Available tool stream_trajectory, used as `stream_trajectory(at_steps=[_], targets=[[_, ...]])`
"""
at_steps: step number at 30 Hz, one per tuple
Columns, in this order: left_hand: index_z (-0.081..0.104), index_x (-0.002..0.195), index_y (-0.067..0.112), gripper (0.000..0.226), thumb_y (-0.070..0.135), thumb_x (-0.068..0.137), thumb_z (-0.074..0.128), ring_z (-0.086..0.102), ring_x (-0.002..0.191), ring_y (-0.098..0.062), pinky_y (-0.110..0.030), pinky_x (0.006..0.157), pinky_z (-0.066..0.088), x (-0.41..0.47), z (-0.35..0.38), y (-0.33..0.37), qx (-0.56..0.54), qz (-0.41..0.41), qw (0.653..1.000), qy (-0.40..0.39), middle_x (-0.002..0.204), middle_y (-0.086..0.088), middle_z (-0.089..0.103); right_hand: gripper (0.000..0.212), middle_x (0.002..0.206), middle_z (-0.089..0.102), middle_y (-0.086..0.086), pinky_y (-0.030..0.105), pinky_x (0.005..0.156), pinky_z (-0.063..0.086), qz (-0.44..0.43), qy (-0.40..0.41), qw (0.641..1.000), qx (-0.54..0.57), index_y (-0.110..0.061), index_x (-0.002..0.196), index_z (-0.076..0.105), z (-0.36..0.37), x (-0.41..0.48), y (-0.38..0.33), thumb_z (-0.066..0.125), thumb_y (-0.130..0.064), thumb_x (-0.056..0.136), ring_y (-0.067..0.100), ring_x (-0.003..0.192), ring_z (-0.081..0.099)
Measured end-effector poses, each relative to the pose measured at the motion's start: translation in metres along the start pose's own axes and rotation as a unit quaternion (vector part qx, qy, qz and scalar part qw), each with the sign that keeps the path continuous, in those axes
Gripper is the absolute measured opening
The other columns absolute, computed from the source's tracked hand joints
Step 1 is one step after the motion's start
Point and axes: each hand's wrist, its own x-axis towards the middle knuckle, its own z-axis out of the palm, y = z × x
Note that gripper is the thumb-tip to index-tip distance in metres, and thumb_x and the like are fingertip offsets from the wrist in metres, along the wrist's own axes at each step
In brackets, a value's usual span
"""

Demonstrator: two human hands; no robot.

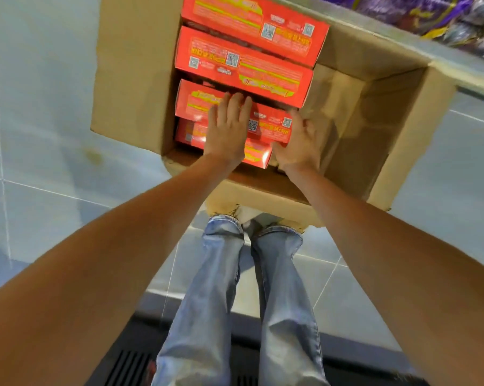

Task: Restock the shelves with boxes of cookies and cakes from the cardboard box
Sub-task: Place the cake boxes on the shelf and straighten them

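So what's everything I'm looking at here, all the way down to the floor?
cardboard box: one, brown, open, on the floor by the shelf
red boxes: four showing, red with yellow print, in the cardboard box's left side
shelf: one edge, grey, top right
packets: purple, on the shelf, number unclear
floor: pale grey tiles, all around
grille: one, black, bottom of the picture
legs: two, in blue jeans, centre
left hand: one, flat on the third red box
right hand: one, at that box's right end, grip unclear
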Motion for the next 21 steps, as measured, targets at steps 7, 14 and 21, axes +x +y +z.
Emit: stream_trajectory(at_steps=[7,14,21], targets=[[0.045,0.111,0.017,0.047,0.023,0.071,0.069,0.060,0.104,-0.020,-0.040,0.100,0.047,-0.007,0.027,-0.007,0.147,0.081,0.977,0.134,0.106,-0.002,0.060,0.077,0.125,0.048,0.011,0.037,0.085,0.049,-0.024,-0.059,0.998,-0.022,-0.032,0.146,0.018,0.009,-0.008,0.038,0.066,-0.025,0.086,0.028,0.110,0.056],[0.047,0.099,0.013,0.016,0.019,0.087,0.055,0.058,0.075,-0.022,-0.034,0.080,0.052,-0.052,0.018,-0.007,0.144,0.134,0.958,0.211,0.085,-0.003,0.060,0.069,0.128,0.046,0.014,0.040,0.082,0.055,-0.045,-0.073,0.996,-0.021,-0.023,0.144,0.022,-0.001,-0.050,0.043,0.061,-0.011,0.088,0.027,0.109,0.057],[0.044,0.123,0.013,0.069,0.039,0.067,0.074,0.052,0.108,-0.029,-0.042,0.095,0.041,-0.079,-0.056,0.002,-0.044,0.132,0.990,0.001,0.118,-0.009,0.055,0.081,0.122,0.047,0.000,0.032,0.085,0.051,-0.005,-0.034,0.996,0.080,-0.028,0.148,0.015,-0.049,-0.105,0.032,0.066,-0.019,0.086,0.014,0.108,0.053]])
